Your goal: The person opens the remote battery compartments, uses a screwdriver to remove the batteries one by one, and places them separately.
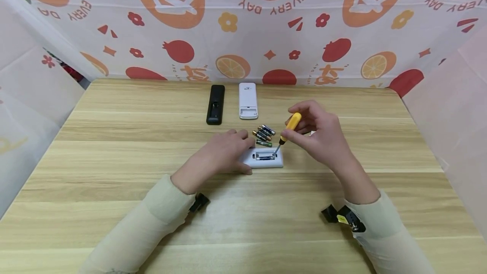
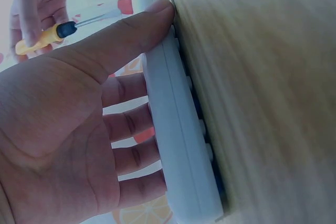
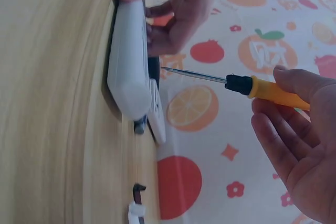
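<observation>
A white remote control (image 1: pixel 272 164) lies buttons down on the wooden table, its battery compartment uncovered. At least one battery (image 1: pixel 265 158) sits in the compartment. My left hand (image 1: pixel 224 152) grips the remote's left part, thumb along the near side and fingers along the far side. With my right hand (image 1: pixel 322 132) I hold a screwdriver (image 1: pixel 292 123) by its yellow handle, thumb against the fingers. Its thin metal shaft (image 3: pixel 197 74) slants down, the tip close over the compartment's right end. Just beyond the remote lie several loose batteries (image 1: pixel 264 133), a green one (image 1: pixel 264 143) nearest.
Farther back lie a black remote (image 1: pixel 215 107) and another white remote (image 1: pixel 248 95), whose lower end shows an uncovered compartment. A small dark and white item (image 3: pixel 136 208) lies on the table, mostly behind my right hand in the head view. A fruit-print cloth (image 1: pixel 205 41) hangs along the back edge.
</observation>
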{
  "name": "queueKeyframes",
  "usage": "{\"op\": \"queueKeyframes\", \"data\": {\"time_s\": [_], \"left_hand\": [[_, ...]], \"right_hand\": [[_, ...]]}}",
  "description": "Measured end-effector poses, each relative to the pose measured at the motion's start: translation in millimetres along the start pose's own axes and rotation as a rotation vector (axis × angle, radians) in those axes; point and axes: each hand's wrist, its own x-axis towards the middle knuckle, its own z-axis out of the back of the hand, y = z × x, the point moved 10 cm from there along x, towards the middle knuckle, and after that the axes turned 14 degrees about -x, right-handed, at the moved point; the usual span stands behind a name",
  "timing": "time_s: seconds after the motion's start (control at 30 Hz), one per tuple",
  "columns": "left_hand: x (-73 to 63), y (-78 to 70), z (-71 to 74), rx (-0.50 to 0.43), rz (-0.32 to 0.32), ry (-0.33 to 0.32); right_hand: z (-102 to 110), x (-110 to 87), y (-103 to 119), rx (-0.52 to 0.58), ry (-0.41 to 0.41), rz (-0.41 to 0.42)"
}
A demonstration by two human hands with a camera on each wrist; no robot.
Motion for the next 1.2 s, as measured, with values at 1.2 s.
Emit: {"op": "queueKeyframes", "data": {"time_s": [1.2], "left_hand": [[1.0, 0.0, 2.8, 0.005, -0.016, -0.004]], "right_hand": [[-19, -1.2, 31, -0.034, 0.089, 0.151]]}}
